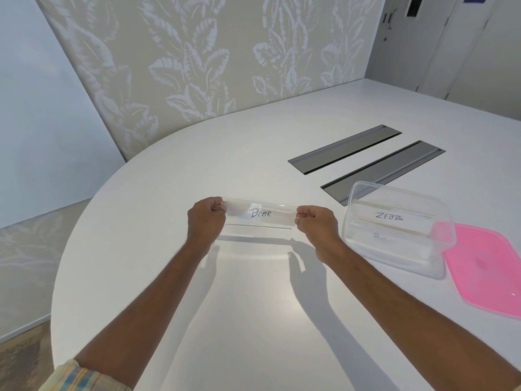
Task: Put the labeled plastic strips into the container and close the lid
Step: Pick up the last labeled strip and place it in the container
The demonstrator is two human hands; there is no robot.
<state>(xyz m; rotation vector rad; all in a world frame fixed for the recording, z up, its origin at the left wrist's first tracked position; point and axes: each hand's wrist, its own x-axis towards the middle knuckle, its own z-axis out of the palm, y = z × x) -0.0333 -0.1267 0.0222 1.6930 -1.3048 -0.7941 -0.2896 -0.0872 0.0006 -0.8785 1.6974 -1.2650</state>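
Observation:
A clear plastic strip (pixel 260 218) with a white label reading "BEAR" is held above the white table, one end in each hand. My left hand (pixel 207 221) pinches its left end and my right hand (pixel 317 224) pinches its right end. To the right stands a clear rectangular container (pixel 439 270), open on top. Inside it stands a strip labeled "ZEBRA" (pixel 390 217), with another strip in front of it whose label I cannot read. The pink lid (pixel 485 266) lies flat on the table, right of the container.
The white rounded table (pixel 239 292) stretches around my arms. Two grey recessed cable hatches (pixel 345 148) (pixel 383 170) lie behind the container. A leaf-patterned wall stands beyond the table's far edge.

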